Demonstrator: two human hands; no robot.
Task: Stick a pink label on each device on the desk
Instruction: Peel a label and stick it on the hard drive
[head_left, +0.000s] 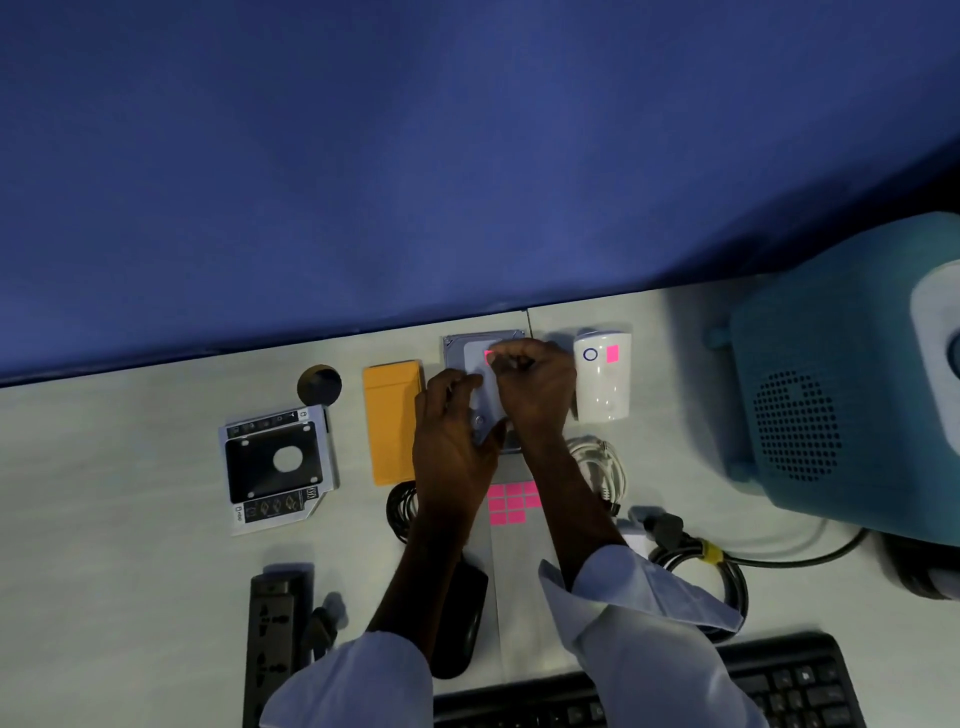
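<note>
A grey hard drive (470, 349) lies at the back of the desk, mostly under my hands. My right hand (530, 387) pinches a pink label (488, 356) against the drive's top face. My left hand (449, 441) rests on the drive's left and front edge, steadying it. A sheet of pink labels (511, 502) lies on the desk between my forearms. The white device (602, 376) to the right carries a pink label (612, 354). An orange case (390, 421) and a drive caddy (275, 465) to the left show no label.
A blue speaker-like box (841, 405) fills the right side. White cable (602, 462) and black cable bundle (696, 561) lie right of my arm. A mouse (462, 618), power strip (272, 639), keyboard (779, 680) and coiled black cable (402, 506) sit near the front. A blue partition (415, 182) backs the desk.
</note>
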